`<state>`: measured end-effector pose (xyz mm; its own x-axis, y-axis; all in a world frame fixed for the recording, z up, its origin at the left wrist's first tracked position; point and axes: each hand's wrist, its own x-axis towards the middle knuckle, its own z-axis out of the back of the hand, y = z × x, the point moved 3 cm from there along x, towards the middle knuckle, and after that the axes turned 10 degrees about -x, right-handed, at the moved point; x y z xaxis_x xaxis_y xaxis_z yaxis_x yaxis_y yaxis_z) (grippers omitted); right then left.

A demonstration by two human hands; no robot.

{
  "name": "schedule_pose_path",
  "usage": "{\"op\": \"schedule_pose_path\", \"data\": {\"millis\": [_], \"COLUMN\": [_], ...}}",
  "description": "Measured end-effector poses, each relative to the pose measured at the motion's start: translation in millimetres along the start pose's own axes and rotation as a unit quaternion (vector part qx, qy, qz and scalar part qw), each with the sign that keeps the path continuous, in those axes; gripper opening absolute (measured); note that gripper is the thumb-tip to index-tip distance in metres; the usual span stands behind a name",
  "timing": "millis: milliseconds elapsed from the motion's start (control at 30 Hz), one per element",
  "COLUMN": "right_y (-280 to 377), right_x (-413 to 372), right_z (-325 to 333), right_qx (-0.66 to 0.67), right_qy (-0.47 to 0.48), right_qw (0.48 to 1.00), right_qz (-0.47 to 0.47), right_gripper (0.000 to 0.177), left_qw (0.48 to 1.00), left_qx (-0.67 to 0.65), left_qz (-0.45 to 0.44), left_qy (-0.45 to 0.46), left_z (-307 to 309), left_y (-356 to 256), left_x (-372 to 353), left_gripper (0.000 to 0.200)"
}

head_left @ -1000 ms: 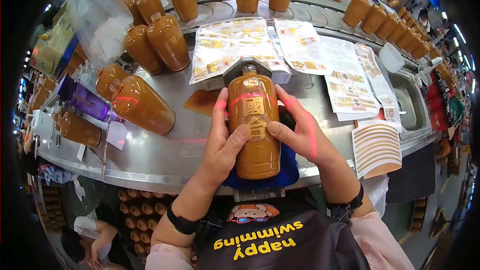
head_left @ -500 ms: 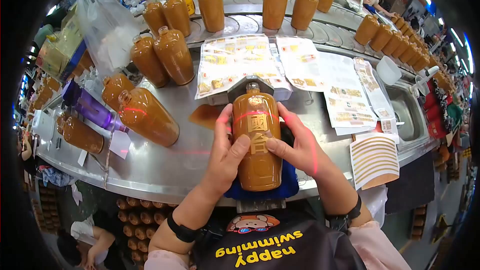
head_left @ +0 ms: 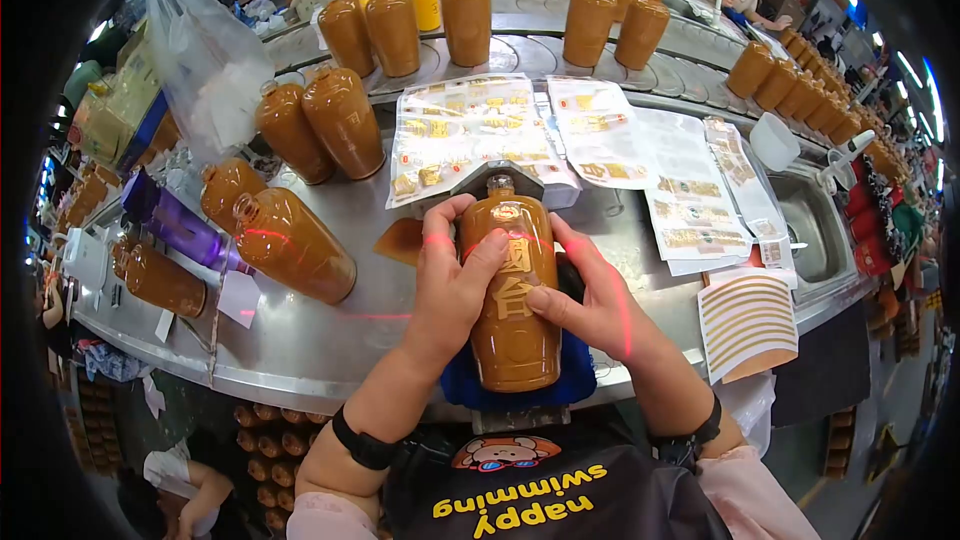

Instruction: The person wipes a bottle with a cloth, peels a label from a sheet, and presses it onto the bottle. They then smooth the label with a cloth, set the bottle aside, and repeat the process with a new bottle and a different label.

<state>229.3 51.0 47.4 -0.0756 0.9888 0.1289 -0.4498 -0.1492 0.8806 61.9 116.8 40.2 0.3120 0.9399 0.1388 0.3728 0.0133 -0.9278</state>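
A glossy brown bottle (head_left: 515, 345) with gold characters down its front lies in front of me, neck pointing away, over a blue cloth (head_left: 575, 365). My left hand (head_left: 455, 270) wraps its left side, the thumb pressed on the front beside the upper character. Around the right side curls my right hand (head_left: 595, 290), its thumb on the lower character. A dark angled holder (head_left: 470, 178) sits behind the bottle's neck. Red laser lines cross the bottle and both hands. Beyond it lie sheets of gold decals (head_left: 470, 125).
Several brown bottles (head_left: 300, 245) and a purple drink bottle (head_left: 175, 215) stand on the left. More bottles ride a curved conveyor (head_left: 525, 55) at the back. To the right are a sheet of curved gold strips (head_left: 750, 325) and a sink (head_left: 815, 225). Other people sit farther off.
My left thumb has moved up the bottle's front toward the upper character. The bottle has turned slightly in my hands. Bottles on the conveyor have shifted to the right.
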Motion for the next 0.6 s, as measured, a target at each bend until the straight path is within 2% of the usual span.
{"op": "schedule_pose_path", "data": {"millis": [200,400,500,533,567,600], "right_y": [1.8,5.0,3.4,2.9,2.2,1.7], "right_x": [0.1,-0.3,0.2,0.4,0.1,-0.4], "right_z": [-0.2,0.4,1.1,1.0,0.9,1.2], "right_qx": [0.019,0.023,0.007,0.004,0.001,-0.001], "right_qy": [0.004,0.005,0.007,0.006,0.005,0.003], "right_qw": [1.0,1.0,1.0,1.0,1.0,1.0], "right_qz": [-0.008,-0.01,-0.01,-0.007,-0.004,-0.003], "right_gripper": [0.093,0.093,0.092,0.092,0.092,0.092], "left_qw": [0.999,0.999,0.995,0.977,0.936,0.874], "left_qx": [-0.042,-0.03,-0.009,0.106,0.219,0.326], "left_qz": [0.019,0.035,-0.095,-0.184,-0.268,-0.345], "left_qy": [0.018,0.026,-0.023,0.02,0.063,0.105], "left_z": [0.6,-2.5,0.0,2.0,7.0,6.0], "left_y": [-2.4,-5.1,-5.7,-15.9,-30.4,-40.1], "left_x": [0.5,0.2,-6.4,-11.3,-18.5,-27.0], "left_gripper": [0.055,0.055,0.053,0.051,0.05,0.049]}}
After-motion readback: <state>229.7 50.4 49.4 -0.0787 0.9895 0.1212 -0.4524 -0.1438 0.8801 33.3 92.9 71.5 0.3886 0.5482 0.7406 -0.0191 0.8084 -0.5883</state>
